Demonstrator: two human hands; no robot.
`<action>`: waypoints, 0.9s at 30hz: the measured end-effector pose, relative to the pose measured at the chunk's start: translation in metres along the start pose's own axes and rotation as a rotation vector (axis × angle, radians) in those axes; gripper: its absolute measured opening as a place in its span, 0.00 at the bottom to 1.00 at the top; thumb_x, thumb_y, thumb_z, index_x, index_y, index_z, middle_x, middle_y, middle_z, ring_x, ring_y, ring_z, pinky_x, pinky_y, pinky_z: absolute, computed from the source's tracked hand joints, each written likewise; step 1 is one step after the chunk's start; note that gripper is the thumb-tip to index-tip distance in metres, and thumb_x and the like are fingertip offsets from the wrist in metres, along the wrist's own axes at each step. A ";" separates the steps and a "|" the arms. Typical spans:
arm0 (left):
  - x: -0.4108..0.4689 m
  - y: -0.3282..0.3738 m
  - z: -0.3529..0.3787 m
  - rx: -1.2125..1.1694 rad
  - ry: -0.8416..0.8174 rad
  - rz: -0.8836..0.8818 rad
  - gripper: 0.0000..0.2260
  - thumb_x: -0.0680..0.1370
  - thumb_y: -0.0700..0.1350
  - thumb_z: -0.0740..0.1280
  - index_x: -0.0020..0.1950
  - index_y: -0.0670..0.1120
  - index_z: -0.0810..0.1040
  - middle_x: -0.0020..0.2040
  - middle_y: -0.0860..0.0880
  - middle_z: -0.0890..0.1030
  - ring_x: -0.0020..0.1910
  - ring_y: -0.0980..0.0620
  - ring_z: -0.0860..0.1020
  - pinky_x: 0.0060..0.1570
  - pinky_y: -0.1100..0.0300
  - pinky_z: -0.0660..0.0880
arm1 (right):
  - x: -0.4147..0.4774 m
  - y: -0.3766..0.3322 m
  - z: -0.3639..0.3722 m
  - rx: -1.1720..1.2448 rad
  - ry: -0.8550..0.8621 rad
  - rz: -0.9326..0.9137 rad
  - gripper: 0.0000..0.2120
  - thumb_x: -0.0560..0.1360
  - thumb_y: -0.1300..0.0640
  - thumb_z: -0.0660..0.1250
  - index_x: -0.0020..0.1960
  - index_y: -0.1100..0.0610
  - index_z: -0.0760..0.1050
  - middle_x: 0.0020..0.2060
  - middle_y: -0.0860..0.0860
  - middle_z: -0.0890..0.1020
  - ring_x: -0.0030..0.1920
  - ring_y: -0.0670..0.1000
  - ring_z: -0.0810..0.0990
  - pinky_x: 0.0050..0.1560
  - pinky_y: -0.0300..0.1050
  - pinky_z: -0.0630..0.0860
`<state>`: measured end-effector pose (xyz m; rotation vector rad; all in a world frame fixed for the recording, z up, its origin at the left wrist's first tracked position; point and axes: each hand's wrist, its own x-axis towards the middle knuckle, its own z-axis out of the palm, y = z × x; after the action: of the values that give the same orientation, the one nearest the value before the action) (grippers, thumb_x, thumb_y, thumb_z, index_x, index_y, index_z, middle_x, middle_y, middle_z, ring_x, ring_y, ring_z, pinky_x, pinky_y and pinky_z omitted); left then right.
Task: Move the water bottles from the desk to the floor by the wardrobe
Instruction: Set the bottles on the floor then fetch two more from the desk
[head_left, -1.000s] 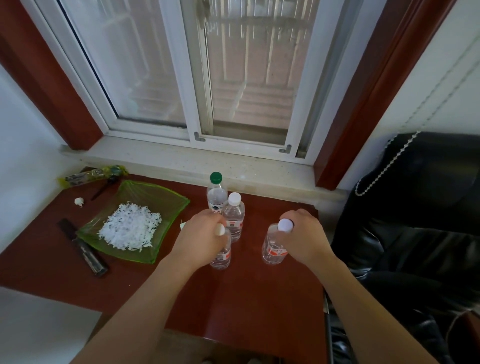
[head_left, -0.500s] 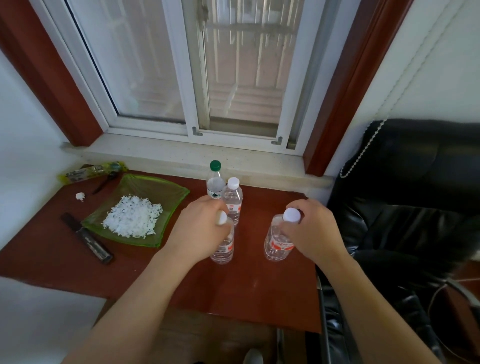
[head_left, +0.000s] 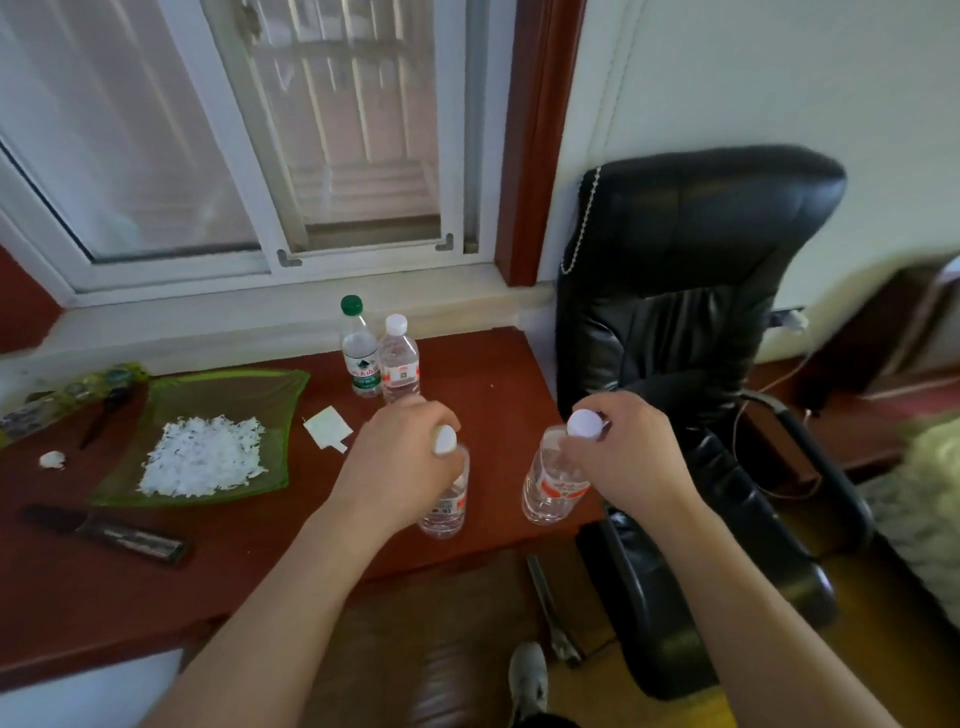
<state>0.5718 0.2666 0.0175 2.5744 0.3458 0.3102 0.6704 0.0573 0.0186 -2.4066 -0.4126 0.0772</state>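
Note:
My left hand (head_left: 400, 457) is closed around the neck of a clear white-capped water bottle (head_left: 445, 506) over the near right part of the red-brown desk (head_left: 78, 587). My right hand (head_left: 623, 457) grips the top of a second white-capped bottle with a red label (head_left: 550, 483), tilted, at the desk's right edge. Two more bottles stand at the back of the desk below the window sill: a green-capped one (head_left: 359, 353) and a white-capped one (head_left: 399, 361), side by side. No wardrobe is in view.
A green glass dish (head_left: 270, 395) with white shreds sits on the desk's left half, a dark flat bar (head_left: 109, 532) in front of it, a white paper tag (head_left: 326, 427) beside it. A black leather office chair (head_left: 696, 322) stands right of the desk. My shoe (head_left: 527, 675) shows on the floor.
Both hands have pulled their bottles toward me and the desk's right front corner. The view has swung right and down, showing more of the chair and floor.

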 end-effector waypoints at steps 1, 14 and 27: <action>-0.005 0.005 0.001 -0.001 -0.018 0.013 0.11 0.72 0.48 0.73 0.54 0.52 0.81 0.49 0.55 0.77 0.48 0.54 0.76 0.48 0.56 0.75 | -0.011 0.003 -0.004 0.002 0.013 0.025 0.08 0.68 0.51 0.74 0.46 0.47 0.78 0.45 0.44 0.79 0.45 0.45 0.78 0.45 0.44 0.78; -0.057 0.099 0.047 -0.056 -0.159 0.262 0.09 0.71 0.48 0.71 0.50 0.53 0.81 0.46 0.57 0.76 0.47 0.55 0.75 0.47 0.56 0.74 | -0.144 0.068 -0.073 -0.022 0.247 0.244 0.12 0.72 0.55 0.74 0.53 0.47 0.77 0.47 0.42 0.76 0.45 0.43 0.74 0.38 0.31 0.67; -0.145 0.265 0.128 -0.137 -0.310 0.509 0.08 0.70 0.49 0.71 0.49 0.52 0.81 0.44 0.56 0.77 0.43 0.56 0.76 0.44 0.56 0.76 | -0.304 0.168 -0.180 -0.042 0.435 0.417 0.09 0.72 0.55 0.74 0.51 0.48 0.79 0.44 0.42 0.77 0.45 0.43 0.74 0.37 0.32 0.66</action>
<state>0.5200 -0.0576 0.0267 2.4870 -0.4341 0.1000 0.4580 -0.2705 0.0314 -2.4251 0.2905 -0.2683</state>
